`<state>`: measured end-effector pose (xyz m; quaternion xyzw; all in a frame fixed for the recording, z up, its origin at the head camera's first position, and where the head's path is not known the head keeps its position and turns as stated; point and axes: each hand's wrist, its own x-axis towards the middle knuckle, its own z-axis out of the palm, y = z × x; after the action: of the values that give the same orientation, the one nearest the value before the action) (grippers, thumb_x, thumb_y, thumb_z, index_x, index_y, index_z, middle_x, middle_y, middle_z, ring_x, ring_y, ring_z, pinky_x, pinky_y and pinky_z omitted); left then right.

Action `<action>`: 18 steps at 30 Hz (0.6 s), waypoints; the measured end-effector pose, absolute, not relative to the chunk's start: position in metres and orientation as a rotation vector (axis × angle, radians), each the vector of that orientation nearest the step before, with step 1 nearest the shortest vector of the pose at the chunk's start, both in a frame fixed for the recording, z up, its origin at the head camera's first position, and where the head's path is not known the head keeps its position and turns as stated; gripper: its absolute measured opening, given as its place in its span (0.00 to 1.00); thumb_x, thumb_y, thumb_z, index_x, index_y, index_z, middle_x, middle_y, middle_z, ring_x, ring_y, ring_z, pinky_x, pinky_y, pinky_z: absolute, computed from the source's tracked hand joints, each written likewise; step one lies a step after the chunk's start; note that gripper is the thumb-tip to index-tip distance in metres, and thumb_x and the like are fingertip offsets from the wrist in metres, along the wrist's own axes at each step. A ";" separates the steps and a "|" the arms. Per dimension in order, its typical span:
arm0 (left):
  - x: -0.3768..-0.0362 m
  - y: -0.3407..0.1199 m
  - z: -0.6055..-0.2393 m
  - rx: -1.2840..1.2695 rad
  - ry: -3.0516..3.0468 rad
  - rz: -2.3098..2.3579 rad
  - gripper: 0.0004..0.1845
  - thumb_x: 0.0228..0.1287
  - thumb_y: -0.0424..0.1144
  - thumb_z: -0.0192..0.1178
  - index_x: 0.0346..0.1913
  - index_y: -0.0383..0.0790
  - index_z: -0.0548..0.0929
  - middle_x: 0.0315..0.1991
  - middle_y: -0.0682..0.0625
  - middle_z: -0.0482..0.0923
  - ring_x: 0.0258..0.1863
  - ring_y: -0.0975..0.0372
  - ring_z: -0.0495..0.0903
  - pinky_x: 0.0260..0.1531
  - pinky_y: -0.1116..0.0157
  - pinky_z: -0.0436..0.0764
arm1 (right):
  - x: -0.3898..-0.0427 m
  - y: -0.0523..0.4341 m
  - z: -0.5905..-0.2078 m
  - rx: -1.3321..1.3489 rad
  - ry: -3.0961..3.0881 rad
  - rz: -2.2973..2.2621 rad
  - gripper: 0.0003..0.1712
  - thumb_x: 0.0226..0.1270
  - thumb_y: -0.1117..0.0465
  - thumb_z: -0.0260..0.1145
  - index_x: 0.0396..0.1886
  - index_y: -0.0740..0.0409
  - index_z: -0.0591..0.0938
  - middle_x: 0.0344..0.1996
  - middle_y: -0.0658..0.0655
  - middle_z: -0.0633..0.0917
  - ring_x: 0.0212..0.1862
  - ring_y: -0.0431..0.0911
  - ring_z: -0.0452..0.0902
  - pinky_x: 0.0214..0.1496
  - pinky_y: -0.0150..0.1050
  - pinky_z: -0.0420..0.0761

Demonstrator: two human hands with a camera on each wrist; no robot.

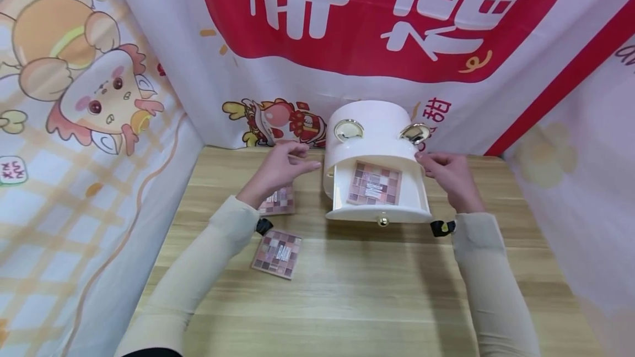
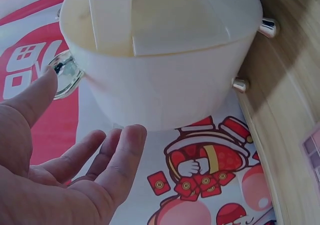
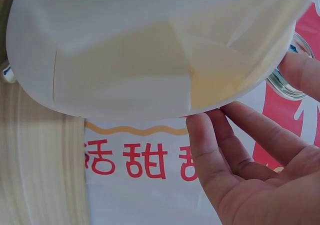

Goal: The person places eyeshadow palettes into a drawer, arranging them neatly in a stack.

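A white rounded box (image 1: 369, 120) with two gold-rimmed round ornaments stands at the back of the table. Its white drawer (image 1: 413, 194), with a gold knob, is pulled out. An eyeshadow palette (image 1: 375, 185) lies inside it, tilted slightly. My left hand (image 1: 284, 168) hovers just left of the box, fingers loosely spread and empty; the left wrist view shows a gap between fingertips and box. At the box's right side, my right hand (image 1: 448, 176) touches the rim with thumb and fingertips, fingers mostly extended.
Two more palettes lie on the wooden table (image 1: 367, 302) left of the box: one (image 1: 281, 201) partly hidden behind my left hand, the other (image 1: 278, 254) nearer. Printed cloth (image 1: 292, 62) hangs close behind the box and along both sides.
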<state>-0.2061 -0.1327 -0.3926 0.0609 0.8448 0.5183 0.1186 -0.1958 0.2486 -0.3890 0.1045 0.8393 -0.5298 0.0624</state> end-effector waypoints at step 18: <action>-0.170 -0.175 -0.408 0.151 2.466 1.479 0.41 0.55 0.59 0.74 0.68 0.44 0.75 0.65 0.48 0.74 0.58 0.53 0.76 0.55 0.53 0.81 | -0.198 0.253 -0.397 0.292 2.530 -1.665 0.39 0.67 0.38 0.68 0.61 0.67 0.79 0.57 0.65 0.81 0.53 0.50 0.78 0.55 0.40 0.81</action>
<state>-0.1705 -0.1753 -0.4085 0.0519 0.8491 0.5091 0.1307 -0.1981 0.2531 -0.3967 0.0957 0.8305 -0.5466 0.0493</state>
